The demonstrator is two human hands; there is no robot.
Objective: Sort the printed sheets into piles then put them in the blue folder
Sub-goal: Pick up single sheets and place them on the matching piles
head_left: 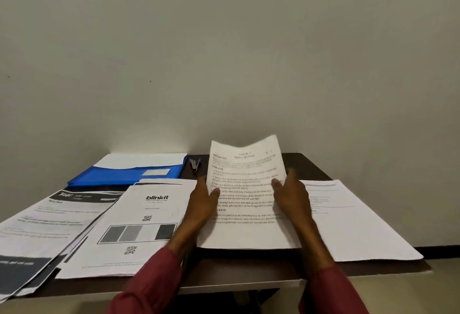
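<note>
held sheet [246,189]: raised over the centre-right of the table [236,264]; long axis 6-to-12 o'clock, top edge curling up.
left hand [201,201]: pinches the sheet's 9 o'clock edge, thumb on the printed face; other fingers hidden behind.
right hand [291,194]: pinches the 3 o'clock edge the same way.
text pile [348,214]: flat at 3 o'clock, just beside the right hand; probably the matching pile.
logo sheet [139,226]: at 9 o'clock; reads "blinkit", with QR codes.
blue folder [124,174]: at 10 o'clock, nearer the left hand.
held-sheet writing: blurred; only "STATE" is legible.
</note>
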